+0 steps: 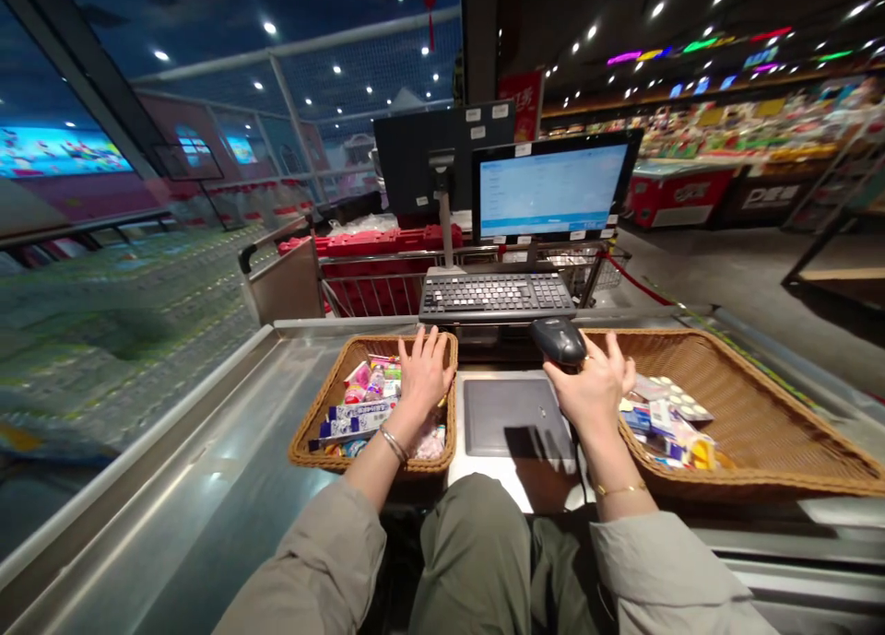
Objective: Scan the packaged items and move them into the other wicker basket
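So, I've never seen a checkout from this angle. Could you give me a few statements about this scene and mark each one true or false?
The left hand rests on packaged goods in a wicker basket. True.

The right hand is right by a black handheld barcode scanner. True.

A keyboard lies in the basket on the right. False: the keyboard stands farther back, beyond the basket on the right.

The screen is dark. False: the monitor is lit.

Small ceiling spotlights (587, 31) give bright, even light; glare streaks the steel counter (207, 451), a soft shadow crosses the gray pad (518, 414), and the wide view bends and blurs toward the edges.
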Tool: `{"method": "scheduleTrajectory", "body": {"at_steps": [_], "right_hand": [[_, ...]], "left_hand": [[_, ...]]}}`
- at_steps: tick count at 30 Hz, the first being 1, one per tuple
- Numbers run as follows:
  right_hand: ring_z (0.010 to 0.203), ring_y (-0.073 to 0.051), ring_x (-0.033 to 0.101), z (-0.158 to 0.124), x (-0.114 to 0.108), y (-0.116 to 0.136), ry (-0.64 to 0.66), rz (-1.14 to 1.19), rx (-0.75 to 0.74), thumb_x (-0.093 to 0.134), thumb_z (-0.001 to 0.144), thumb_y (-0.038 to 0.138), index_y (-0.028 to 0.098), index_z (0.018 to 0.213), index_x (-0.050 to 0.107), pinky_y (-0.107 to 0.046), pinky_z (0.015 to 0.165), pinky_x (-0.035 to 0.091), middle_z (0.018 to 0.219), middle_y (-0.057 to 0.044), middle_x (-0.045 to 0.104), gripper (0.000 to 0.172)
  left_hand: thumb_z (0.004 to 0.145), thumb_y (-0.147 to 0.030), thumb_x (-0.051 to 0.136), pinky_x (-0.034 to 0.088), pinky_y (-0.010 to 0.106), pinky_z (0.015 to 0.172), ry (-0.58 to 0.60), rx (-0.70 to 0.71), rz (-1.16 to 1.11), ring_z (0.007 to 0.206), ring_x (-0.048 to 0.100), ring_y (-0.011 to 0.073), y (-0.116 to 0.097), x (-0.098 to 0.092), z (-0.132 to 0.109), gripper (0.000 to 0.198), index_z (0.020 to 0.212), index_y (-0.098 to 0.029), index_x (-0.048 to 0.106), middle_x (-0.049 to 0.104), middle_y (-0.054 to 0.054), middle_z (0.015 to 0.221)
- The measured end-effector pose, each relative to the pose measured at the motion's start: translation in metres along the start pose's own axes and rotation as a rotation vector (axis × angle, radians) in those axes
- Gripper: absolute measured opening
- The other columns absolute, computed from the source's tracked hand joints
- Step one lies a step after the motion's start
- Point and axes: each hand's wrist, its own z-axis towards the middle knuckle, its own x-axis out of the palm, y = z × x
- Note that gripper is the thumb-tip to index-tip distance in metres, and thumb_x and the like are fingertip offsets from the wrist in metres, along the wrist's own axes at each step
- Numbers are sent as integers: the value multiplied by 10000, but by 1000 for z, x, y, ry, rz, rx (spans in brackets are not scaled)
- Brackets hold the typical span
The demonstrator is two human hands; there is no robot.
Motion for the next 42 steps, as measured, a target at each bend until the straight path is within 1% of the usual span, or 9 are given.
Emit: {"method": "scheduleTrajectory", "body": {"at_steps": [9,14,18,23,27,30,33,39,42], "right_hand": [[1506,-344,323,-13,25,6,62,29,-26,612,794,480,195,1017,741,-658,1217,149,1368,-120,674,384],[1502,-342,321,-17,29,4,91,-2,-20,601,794,463,208,998,745,-665,1206,165,1362,-121,674,357],[1496,-339,327,-17,30,2,88,-2,-8,607,785,468,211,1012,743,-661,1210,166,1359,-117,675,369],[1491,-338,334,-18,31,-1,90,-6,-16,607,786,471,219,972,747,-663,1212,165,1352,-103,683,343],[1497,-334,332,-19,32,-3,79,-7,-21,595,790,482,220,949,745,-657,1213,164,1354,-103,684,341],[1492,-336,344,-19,33,-4,74,-10,-25,594,786,491,222,930,742,-650,1216,164,1354,-98,685,340],[1488,-344,343,-20,33,-5,78,-19,-36,599,789,481,219,931,749,-653,1208,177,1342,-106,690,334],[1481,-356,345,-21,34,-5,86,-31,-49,606,789,468,219,919,755,-674,1189,192,1334,-114,691,318],[1485,-352,346,-21,35,-5,88,-32,-44,598,788,482,222,902,756,-664,1197,185,1351,-107,685,325]], "left_hand": [[991,-406,469,104,728,1228,142,-147,137,1553,258,354,62,1,-20,591,1534,-172,463,405,141,1633],[973,-396,493,108,713,1225,329,-246,229,1569,205,351,92,6,-22,624,1556,-182,431,377,136,1648],[963,-402,488,131,694,1217,464,-308,290,1561,223,371,105,12,-16,623,1538,-163,458,387,168,1640],[944,-402,501,152,662,1193,512,-290,383,1488,350,410,107,19,-8,520,1368,-133,635,588,220,1472],[936,-335,504,199,594,1164,517,-284,385,1269,564,395,105,23,-3,376,1148,-131,737,742,217,1215],[941,-277,470,320,505,1054,511,-292,364,1153,617,360,103,26,0,358,1131,-96,714,751,233,1145],[936,-247,458,355,449,958,492,-322,344,1131,616,352,102,26,0,374,1203,-73,652,742,251,1127],[948,-174,394,371,424,928,428,-356,285,1127,621,331,92,17,4,355,1195,-83,632,722,241,1158],[971,-246,408,397,438,954,390,-327,240,1170,602,329,86,8,11,370,1216,-121,656,702,205,1247]]}}
